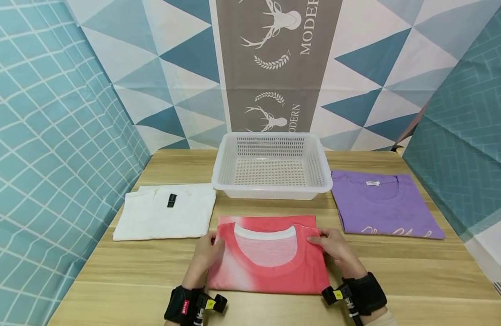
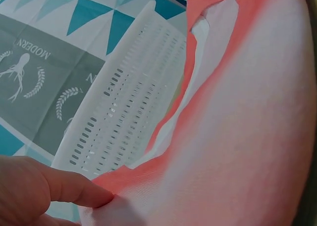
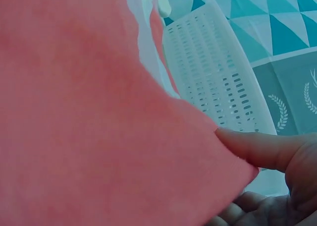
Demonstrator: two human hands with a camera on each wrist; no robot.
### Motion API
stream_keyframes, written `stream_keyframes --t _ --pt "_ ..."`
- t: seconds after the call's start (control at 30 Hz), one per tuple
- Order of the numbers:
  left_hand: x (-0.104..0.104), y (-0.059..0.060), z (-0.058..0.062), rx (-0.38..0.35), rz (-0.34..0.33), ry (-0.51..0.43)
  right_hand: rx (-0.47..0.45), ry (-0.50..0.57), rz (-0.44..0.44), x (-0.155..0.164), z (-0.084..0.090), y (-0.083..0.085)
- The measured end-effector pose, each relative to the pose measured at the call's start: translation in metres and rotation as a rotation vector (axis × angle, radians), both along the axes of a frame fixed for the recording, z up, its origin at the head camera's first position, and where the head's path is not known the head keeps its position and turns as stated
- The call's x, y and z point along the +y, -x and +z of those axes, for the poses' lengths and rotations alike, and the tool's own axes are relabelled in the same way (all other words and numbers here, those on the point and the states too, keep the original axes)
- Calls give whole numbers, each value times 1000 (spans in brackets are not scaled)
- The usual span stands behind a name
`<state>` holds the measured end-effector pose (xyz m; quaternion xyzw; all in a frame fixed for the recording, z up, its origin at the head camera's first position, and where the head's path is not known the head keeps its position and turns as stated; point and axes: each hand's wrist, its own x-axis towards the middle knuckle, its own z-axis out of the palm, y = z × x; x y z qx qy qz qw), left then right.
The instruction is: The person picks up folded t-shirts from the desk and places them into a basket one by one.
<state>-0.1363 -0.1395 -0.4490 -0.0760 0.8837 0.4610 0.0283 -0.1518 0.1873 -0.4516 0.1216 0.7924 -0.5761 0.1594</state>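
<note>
Black wrist straps with yellow-tagged camera mounts sit lowest in the head view, on both forearms. Left hand (image 1: 205,256) grips the left edge of the folded pink-red T-shirt (image 1: 271,267); right hand (image 1: 336,246) grips the right edge near the collar. Hands are apart, one on each side, both pinching fabric. Shirt lies flat on the wooden table (image 1: 417,280), front centre, white-trimmed neckline facing the far side.

Left wrist view adds detail the head view lacks: a finger (image 2: 74,189) pressed onto the shirt corner, cloth fading from red to near-white, white collar band visible. Right wrist view shows thumb (image 3: 257,149) on top of the red cloth and fingers curled beneath, so a real pinch. Whether the left hand's fingers also go under the cloth is hard to tell; probably.

Around: white perforated plastic basket (image 1: 272,166) just behind the shirt, nothing seen inside. Folded white T-shirt (image 1: 166,217) with a black neck label to the left, folded purple T-shirt (image 1: 385,206) with pale script to the right, both near but not touching the red one. Patterned teal and grey cloth backdrop with deer print behind. Cloth fills most of both wrist views and hides the table.
</note>
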Motion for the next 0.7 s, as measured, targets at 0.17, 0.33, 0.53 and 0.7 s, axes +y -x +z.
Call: stream_keyframes --t 0.17,0.33,0.53,0.7 --pt "1 -2 0 47 6 -2 15 -11 7 1 -2 0" --pt "2 -5 2 112 3 2 33 -23 9 1 -1 -2" --pt "4 -9 7 110 14 -54 55 -3 -2 -1 4 -5" --pt "5 -13 10 107 21 -93 63 1 -6 -1 9 -10"
